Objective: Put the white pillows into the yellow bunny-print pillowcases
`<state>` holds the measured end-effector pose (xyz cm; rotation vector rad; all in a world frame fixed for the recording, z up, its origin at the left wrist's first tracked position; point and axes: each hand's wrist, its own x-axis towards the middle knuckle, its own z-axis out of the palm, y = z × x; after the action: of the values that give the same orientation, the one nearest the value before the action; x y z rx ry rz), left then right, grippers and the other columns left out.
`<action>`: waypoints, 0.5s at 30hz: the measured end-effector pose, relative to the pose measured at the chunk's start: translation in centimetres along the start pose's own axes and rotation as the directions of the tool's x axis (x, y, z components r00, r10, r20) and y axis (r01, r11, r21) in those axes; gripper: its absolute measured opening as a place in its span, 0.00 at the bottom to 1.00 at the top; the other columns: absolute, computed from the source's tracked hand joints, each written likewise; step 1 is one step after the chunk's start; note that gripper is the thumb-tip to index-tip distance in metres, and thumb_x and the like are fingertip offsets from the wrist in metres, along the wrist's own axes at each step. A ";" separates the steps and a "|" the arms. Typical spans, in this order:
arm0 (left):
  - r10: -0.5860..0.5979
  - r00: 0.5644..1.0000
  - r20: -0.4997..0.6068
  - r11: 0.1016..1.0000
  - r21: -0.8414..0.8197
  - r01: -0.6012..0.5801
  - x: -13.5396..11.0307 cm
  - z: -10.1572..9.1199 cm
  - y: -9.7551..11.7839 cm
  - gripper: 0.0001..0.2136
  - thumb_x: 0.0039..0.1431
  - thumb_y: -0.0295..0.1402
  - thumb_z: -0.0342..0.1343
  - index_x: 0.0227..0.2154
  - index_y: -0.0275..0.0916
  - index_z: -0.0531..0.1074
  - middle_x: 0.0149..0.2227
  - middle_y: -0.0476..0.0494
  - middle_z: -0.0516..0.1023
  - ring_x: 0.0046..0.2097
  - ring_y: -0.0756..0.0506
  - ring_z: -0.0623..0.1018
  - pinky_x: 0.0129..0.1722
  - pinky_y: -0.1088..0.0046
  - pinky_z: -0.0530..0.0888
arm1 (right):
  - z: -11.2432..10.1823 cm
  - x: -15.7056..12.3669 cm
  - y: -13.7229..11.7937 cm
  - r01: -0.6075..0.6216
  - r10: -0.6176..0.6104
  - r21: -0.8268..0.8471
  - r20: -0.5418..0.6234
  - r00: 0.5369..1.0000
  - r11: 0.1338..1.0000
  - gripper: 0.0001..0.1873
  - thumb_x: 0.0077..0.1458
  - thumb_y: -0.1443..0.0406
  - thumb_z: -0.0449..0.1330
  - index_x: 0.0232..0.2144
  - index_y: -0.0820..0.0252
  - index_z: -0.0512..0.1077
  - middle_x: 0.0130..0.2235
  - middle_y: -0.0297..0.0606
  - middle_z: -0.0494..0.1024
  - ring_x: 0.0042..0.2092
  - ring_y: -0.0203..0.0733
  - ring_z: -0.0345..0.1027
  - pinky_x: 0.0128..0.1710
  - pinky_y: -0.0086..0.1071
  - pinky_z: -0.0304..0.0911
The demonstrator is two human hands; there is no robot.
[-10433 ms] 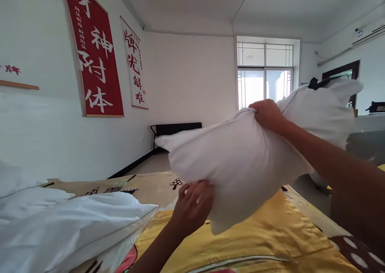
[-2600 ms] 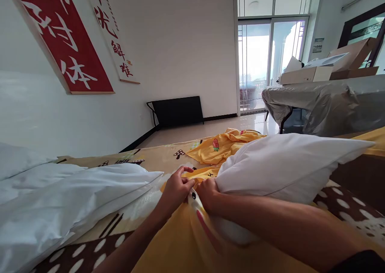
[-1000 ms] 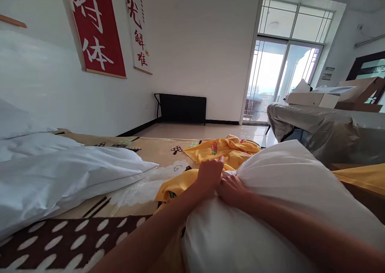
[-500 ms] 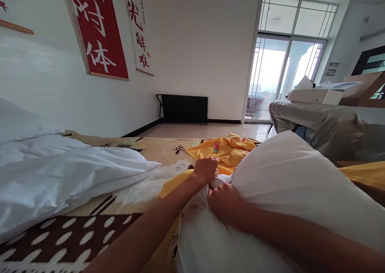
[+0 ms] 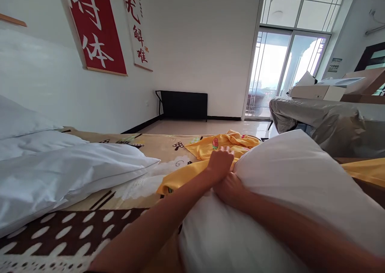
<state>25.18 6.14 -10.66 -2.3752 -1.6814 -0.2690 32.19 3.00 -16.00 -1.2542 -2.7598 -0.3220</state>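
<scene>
A plump white pillow point(image 5: 285, 176) lies in front of me, pinched in along its left side where both my hands are. My left hand point(image 5: 221, 161) is closed at that bunched spot, knuckles up. Just below and touching it, my right hand point(image 5: 231, 189) is closed on the pillow fabric, its forearm lying across the pillow. The fingertips of both hands are hidden. A yellow cloth with a strawberry print point(image 5: 200, 146) lies crumpled behind and to the left of my hands, partly covered by my left arm.
More white pillows point(image 5: 75, 172) are piled at the left on a patterned bedspread point(image 5: 75, 233). A black folded panel point(image 5: 184, 105) leans against the far wall. At the right, open boxes point(image 5: 319, 91) sit on a plastic-covered piece of furniture point(image 5: 319, 112). Sliding glass doors stand behind.
Both hands have moved slightly right and come closer together, so the white fabric seen between them is now covered. The view has tilted down a little.
</scene>
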 end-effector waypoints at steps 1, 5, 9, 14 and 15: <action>-0.050 0.999 0.007 0.998 0.025 0.050 -1.0 -0.3 -0.8 0.16 0.57 0.23 0.44 0.47 0.34 0.68 0.52 0.30 0.69 0.53 0.35 0.69 0.46 0.59 0.68 | 0.1 0.6 1.4 -0.038 0.038 -0.015 0.023 0.999 0.999 0.17 0.59 0.70 0.48 0.42 0.65 0.74 0.43 0.51 0.78 0.44 0.47 0.72 0.41 0.36 0.63; -0.250 0.956 0.152 0.967 0.086 0.239 -4.7 -0.7 -4.5 0.17 0.52 0.22 0.47 0.46 0.30 0.68 0.47 0.24 0.72 0.49 0.31 0.72 0.43 0.55 0.70 | 1.1 3.1 6.4 -0.128 0.133 -0.046 0.120 0.984 0.991 0.14 0.57 0.68 0.51 0.40 0.63 0.75 0.40 0.48 0.79 0.42 0.47 0.73 0.40 0.35 0.62; -0.270 0.911 0.311 0.962 0.059 0.265 -7.6 -0.4 -6.6 0.15 0.51 0.29 0.49 0.42 0.37 0.72 0.44 0.32 0.77 0.45 0.34 0.76 0.40 0.59 0.72 | -0.1 3.9 7.6 -0.118 0.124 -0.056 0.113 0.986 0.991 0.13 0.55 0.65 0.55 0.40 0.64 0.75 0.43 0.50 0.76 0.47 0.50 0.69 0.46 0.39 0.59; -0.249 0.906 0.342 0.968 0.062 0.242 -9.7 0.0 -6.3 0.14 0.51 0.29 0.47 0.40 0.37 0.72 0.41 0.32 0.78 0.44 0.36 0.77 0.41 0.61 0.71 | -4.0 -1.9 2.1 0.075 -0.072 0.033 -0.099 0.992 0.997 0.18 0.60 0.58 0.51 0.45 0.61 0.73 0.47 0.49 0.72 0.50 0.49 0.64 0.53 0.40 0.54; -0.245 0.906 0.345 0.969 0.065 0.237 -9.9 0.1 -6.1 0.14 0.52 0.28 0.47 0.41 0.37 0.72 0.40 0.31 0.78 0.44 0.36 0.77 0.42 0.61 0.71 | -4.0 -3.8 0.6 0.165 -0.153 0.083 -0.139 0.978 0.983 0.20 0.61 0.56 0.49 0.50 0.56 0.70 0.47 0.45 0.72 0.49 0.47 0.65 0.52 0.40 0.55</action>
<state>16.20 -0.79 -13.03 -2.2998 -2.1283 0.1475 35.08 -0.31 -12.66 -0.9562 -2.7314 -0.2730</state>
